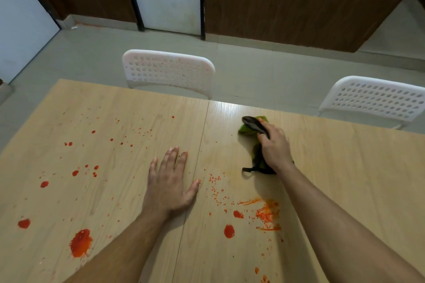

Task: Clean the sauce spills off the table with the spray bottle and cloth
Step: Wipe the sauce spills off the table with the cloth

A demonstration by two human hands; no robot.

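Red sauce spots are scattered over the light wooden table. The biggest blot lies near left, another drop sits near the middle, and a smeared orange patch lies beside my right forearm. My right hand is closed on a crumpled green and black cloth, pressing it on the table toward the far edge. My left hand rests flat on the tabletop with fingers spread, holding nothing. No spray bottle is in view.
Two white perforated chairs stand beyond the far edge, one at the middle and one at the right. A seam runs down the tabletop. Grey floor and brown wall panels lie behind.
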